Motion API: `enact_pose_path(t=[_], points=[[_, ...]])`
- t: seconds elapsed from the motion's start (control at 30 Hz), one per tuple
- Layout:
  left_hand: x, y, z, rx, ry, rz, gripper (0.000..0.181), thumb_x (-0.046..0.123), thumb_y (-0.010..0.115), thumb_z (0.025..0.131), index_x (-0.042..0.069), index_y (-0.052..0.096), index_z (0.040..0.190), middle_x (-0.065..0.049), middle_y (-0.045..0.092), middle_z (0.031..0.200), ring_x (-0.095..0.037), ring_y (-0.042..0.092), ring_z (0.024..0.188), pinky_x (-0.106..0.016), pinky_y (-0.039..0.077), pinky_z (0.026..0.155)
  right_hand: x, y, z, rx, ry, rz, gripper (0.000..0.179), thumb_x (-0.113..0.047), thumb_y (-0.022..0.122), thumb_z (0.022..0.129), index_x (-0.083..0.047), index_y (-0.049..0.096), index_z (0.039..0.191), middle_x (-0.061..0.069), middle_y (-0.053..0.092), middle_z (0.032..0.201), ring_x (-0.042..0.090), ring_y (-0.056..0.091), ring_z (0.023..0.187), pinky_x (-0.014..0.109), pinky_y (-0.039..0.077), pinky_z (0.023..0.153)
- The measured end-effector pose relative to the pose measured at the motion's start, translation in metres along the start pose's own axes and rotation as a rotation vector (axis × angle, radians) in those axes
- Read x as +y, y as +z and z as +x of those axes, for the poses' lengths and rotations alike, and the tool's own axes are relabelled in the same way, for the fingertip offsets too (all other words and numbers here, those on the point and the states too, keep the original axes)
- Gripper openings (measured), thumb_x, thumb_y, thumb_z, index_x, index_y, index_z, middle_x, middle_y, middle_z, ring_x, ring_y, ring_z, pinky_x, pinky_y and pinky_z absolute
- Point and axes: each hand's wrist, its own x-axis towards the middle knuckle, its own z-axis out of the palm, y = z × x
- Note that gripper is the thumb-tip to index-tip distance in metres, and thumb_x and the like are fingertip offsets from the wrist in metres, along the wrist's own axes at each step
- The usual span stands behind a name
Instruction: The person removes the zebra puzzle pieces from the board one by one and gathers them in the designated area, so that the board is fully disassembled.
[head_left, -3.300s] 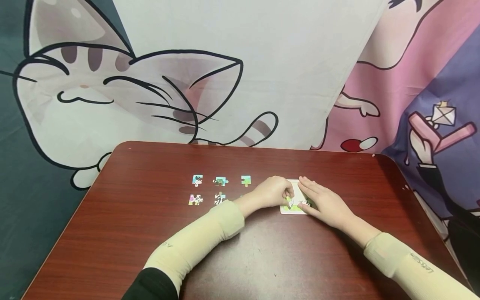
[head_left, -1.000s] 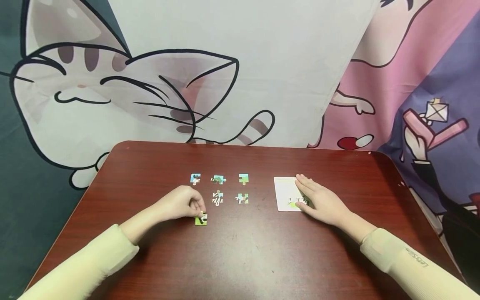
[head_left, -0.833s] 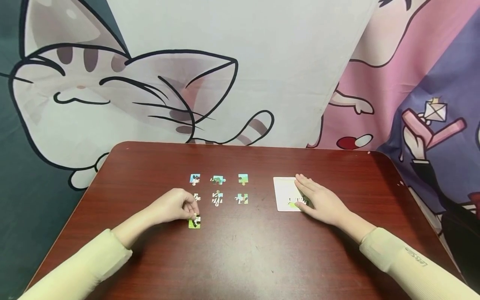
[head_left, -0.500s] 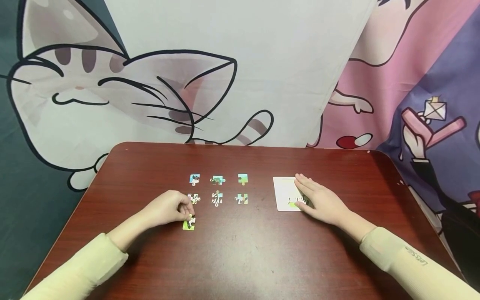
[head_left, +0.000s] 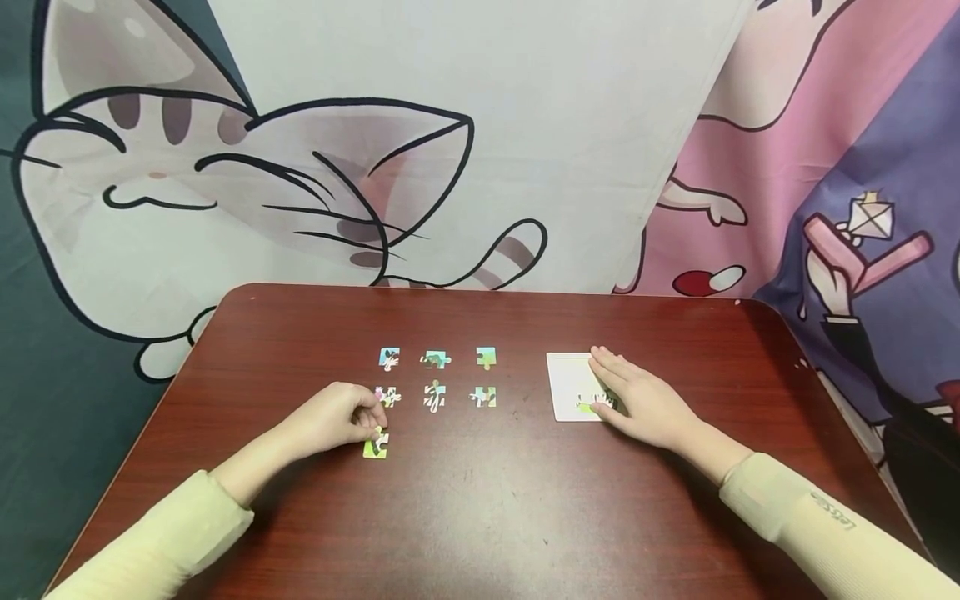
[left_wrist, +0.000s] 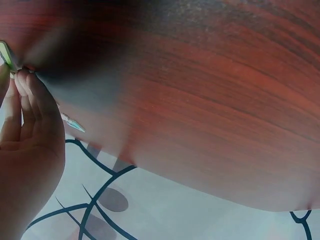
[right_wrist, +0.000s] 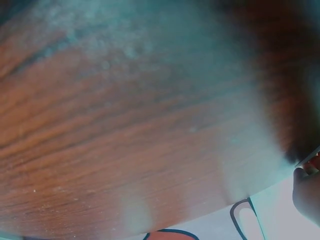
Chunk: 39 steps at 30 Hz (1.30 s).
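My left hand (head_left: pixel 333 417) pinches a green, black and white jigsaw piece (head_left: pixel 376 447) low at the table, on the near side of two rows of pieces. In the left wrist view the green edge of this jigsaw piece (left_wrist: pixel 5 52) shows at the fingertips. Just beyond the fingers lies a pink and white piece (head_left: pixel 387 397), partly covered by them. My right hand (head_left: pixel 641 404) rests with straight fingers on the right side of a white puzzle board (head_left: pixel 566 379). Some printed pieces (head_left: pixel 587 407) show at the board's near edge, partly under the thumb.
On the brown table (head_left: pixel 480 500), the far row has a blue piece (head_left: pixel 389 358), a blue-green piece (head_left: pixel 436 359) and a green piece (head_left: pixel 486 357). Two more, a black-and-white piece (head_left: pixel 434 397) and a green-and-white piece (head_left: pixel 484 397), continue the nearer row. A printed cloth (head_left: pixel 525 150) hangs behind.
My left hand has left the puzzle board and moved left with the jigsaw piece, now below the left column. In the last half second it barely moves. The right hand stays on the board.
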Motion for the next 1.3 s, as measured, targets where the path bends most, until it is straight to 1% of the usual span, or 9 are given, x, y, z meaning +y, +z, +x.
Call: enact_pose_path(t=[0.3, 0.47, 0.73, 0.9, 1.1, 1.3], points=[[-0.004, 0.001, 0.000, 0.019, 0.008, 0.022, 0.016, -0.001, 0.086, 0.082, 0.011, 0.078, 0.088, 0.006, 0.073, 0.082, 0.003, 0.060, 0.071, -0.019, 0.055, 0.067, 0.002, 0.001, 0.000, -0.013, 0.004, 0.006, 0.075, -0.032, 0.077, 0.094, 0.008, 0.051, 0.152, 0.025, 0.048, 0.161, 0.041, 0.049, 0.150, 0.057, 0.041, 0.122], [-0.009, 0.003, 0.000, 0.029, -0.011, -0.004, 0.016, -0.001, 0.085, 0.082, 0.011, 0.077, 0.089, 0.007, 0.072, 0.081, 0.003, 0.060, 0.071, -0.019, 0.054, 0.066, 0.002, 0.001, 0.002, 0.000, -0.019, 0.001, 0.074, -0.032, 0.077, 0.093, 0.009, 0.052, 0.150, 0.027, 0.050, 0.159, 0.042, 0.050, 0.148, 0.057, 0.042, 0.120], [-0.012, 0.006, -0.001, 0.055, -0.018, -0.039, 0.015, -0.001, 0.084, 0.083, 0.011, 0.077, 0.090, 0.006, 0.070, 0.081, 0.004, 0.057, 0.071, -0.018, 0.053, 0.066, 0.002, 0.000, 0.002, 0.004, -0.031, 0.000, 0.073, -0.031, 0.076, 0.094, 0.009, 0.052, 0.150, 0.028, 0.051, 0.159, 0.043, 0.051, 0.147, 0.058, 0.042, 0.120], [-0.013, 0.006, -0.001, 0.059, -0.022, -0.044, 0.014, 0.003, 0.087, 0.084, 0.010, 0.077, 0.091, 0.005, 0.072, 0.083, 0.004, 0.058, 0.071, -0.018, 0.055, 0.067, 0.003, 0.000, 0.001, -0.003, -0.031, -0.006, 0.072, -0.030, 0.075, 0.094, 0.009, 0.052, 0.150, 0.028, 0.050, 0.159, 0.043, 0.051, 0.148, 0.059, 0.042, 0.120], [-0.012, 0.003, -0.001, 0.055, -0.033, -0.055, 0.012, 0.005, 0.087, 0.085, 0.008, 0.078, 0.093, 0.005, 0.074, 0.083, 0.003, 0.060, 0.072, -0.018, 0.055, 0.068, 0.002, -0.002, 0.002, -0.029, -0.021, 0.008, 0.071, -0.029, 0.072, 0.096, 0.010, 0.050, 0.151, 0.028, 0.048, 0.161, 0.043, 0.048, 0.150, 0.058, 0.040, 0.122], [-0.010, 0.003, 0.003, 0.048, -0.034, -0.063, 0.011, 0.003, 0.085, 0.086, 0.007, 0.079, 0.095, 0.004, 0.075, 0.084, 0.003, 0.060, 0.072, -0.018, 0.054, 0.068, 0.002, -0.001, 0.002, -0.035, -0.018, 0.006, 0.072, -0.029, 0.072, 0.096, 0.010, 0.050, 0.151, 0.028, 0.048, 0.161, 0.043, 0.047, 0.150, 0.058, 0.040, 0.122]])
